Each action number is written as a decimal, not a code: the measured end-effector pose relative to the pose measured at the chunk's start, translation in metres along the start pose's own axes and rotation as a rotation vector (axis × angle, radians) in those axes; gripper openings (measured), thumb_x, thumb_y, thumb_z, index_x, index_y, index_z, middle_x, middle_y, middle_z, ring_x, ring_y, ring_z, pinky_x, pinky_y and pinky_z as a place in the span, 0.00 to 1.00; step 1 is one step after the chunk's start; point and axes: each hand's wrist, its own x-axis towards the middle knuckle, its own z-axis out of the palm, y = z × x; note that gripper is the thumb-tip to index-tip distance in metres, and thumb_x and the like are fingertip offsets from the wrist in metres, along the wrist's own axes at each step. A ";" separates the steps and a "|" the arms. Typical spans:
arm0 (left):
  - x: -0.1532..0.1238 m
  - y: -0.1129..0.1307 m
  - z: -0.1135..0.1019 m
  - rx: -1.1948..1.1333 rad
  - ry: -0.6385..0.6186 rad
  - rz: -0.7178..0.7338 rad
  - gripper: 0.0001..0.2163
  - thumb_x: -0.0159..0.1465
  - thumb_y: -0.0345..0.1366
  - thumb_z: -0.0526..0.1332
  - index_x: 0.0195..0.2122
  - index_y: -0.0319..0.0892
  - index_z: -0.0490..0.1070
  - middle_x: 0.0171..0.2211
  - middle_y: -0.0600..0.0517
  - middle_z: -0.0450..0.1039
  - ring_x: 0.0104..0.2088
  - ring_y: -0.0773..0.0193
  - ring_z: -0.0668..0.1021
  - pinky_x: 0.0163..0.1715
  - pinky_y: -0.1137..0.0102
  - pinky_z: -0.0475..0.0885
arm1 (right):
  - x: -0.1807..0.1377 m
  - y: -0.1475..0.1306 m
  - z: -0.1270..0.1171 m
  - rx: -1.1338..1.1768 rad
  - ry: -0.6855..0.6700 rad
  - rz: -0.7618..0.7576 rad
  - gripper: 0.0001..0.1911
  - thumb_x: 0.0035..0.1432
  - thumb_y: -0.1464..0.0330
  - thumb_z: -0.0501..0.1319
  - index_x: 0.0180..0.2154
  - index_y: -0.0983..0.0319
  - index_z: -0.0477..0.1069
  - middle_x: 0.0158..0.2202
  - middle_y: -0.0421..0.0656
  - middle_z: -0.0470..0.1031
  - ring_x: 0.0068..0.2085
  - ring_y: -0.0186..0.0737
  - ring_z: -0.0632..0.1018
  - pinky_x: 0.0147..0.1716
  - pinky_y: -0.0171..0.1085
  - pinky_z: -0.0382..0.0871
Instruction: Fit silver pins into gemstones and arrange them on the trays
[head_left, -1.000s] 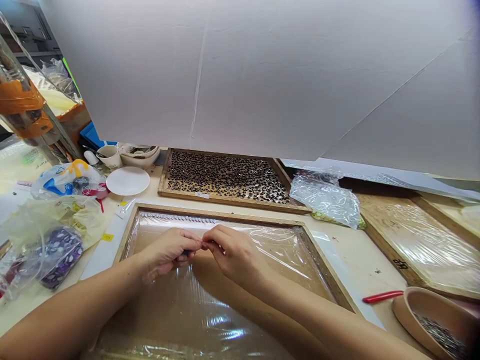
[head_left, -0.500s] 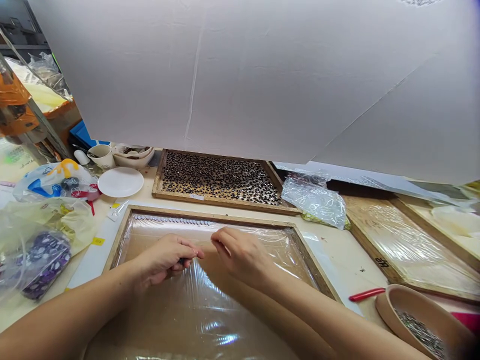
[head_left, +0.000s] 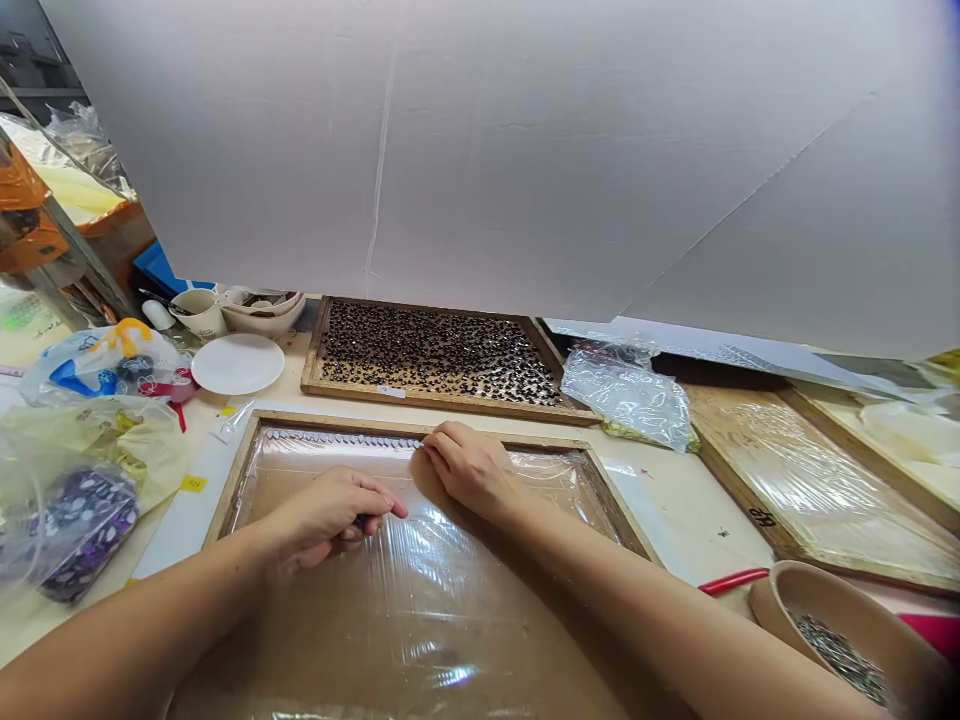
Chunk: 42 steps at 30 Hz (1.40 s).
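Note:
A wooden frame (head_left: 229, 490) lined with clear plastic film (head_left: 420, 600) lies in front of me. Along its far edge runs a row of small, pale purple, shiny pieces (head_left: 337, 439). At the right end of that row, my right hand (head_left: 469, 468) is down by the film with its fingertips pinched together; whatever is between them is hidden. My left hand (head_left: 337, 515) hovers over the film to the left, fingers curled around small dark purple pieces (head_left: 361, 521), the index finger pointing right.
Behind stands a wooden tray (head_left: 450, 402) covered with dark beads, under a big white board (head_left: 480, 160). A white plate (head_left: 238, 364) and plastic bags (head_left: 90, 500) are on the left. On the right are a clear bag (head_left: 626, 393), a red pen-like stick (head_left: 733, 580) and a bowl (head_left: 780, 600) of metal bits.
My right hand has moved away from my left hand, forward to the end of the row at the far edge. My left hand has stayed nearly in place.

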 end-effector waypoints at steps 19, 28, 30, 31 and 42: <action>0.001 -0.001 0.000 -0.007 -0.005 -0.013 0.10 0.51 0.36 0.59 0.31 0.37 0.73 0.16 0.59 0.60 0.14 0.78 0.54 0.17 0.74 0.40 | -0.003 -0.011 -0.013 -0.041 -0.154 -0.039 0.11 0.57 0.77 0.52 0.31 0.65 0.72 0.30 0.46 0.71 0.31 0.37 0.67 0.30 0.35 0.56; -0.013 0.013 0.001 -0.047 0.047 0.035 0.11 0.50 0.34 0.59 0.33 0.35 0.73 0.17 0.59 0.59 0.14 0.79 0.52 0.17 0.74 0.39 | -0.003 -0.001 -0.030 0.100 -0.080 0.151 0.13 0.56 0.76 0.52 0.40 0.62 0.73 0.36 0.45 0.71 0.34 0.37 0.70 0.30 0.34 0.58; -0.015 0.014 0.001 -0.022 0.051 0.084 0.11 0.50 0.33 0.59 0.32 0.34 0.73 0.17 0.59 0.59 0.14 0.79 0.52 0.17 0.74 0.39 | -0.002 -0.004 -0.031 0.064 -0.135 0.135 0.13 0.57 0.76 0.52 0.39 0.61 0.73 0.35 0.45 0.71 0.32 0.36 0.69 0.29 0.34 0.56; -0.016 0.015 0.001 -0.010 0.052 0.107 0.11 0.50 0.33 0.59 0.32 0.34 0.73 0.17 0.59 0.59 0.14 0.79 0.52 0.18 0.74 0.39 | -0.002 -0.006 -0.031 0.044 -0.161 0.124 0.13 0.57 0.76 0.52 0.38 0.61 0.73 0.35 0.45 0.71 0.31 0.35 0.68 0.28 0.34 0.55; -0.016 0.029 0.003 -0.065 0.093 0.148 0.08 0.49 0.33 0.61 0.30 0.35 0.72 0.17 0.58 0.59 0.15 0.79 0.53 0.17 0.75 0.40 | -0.001 -0.003 -0.033 0.109 -0.102 0.166 0.13 0.60 0.74 0.50 0.40 0.63 0.73 0.34 0.45 0.71 0.32 0.36 0.71 0.29 0.33 0.59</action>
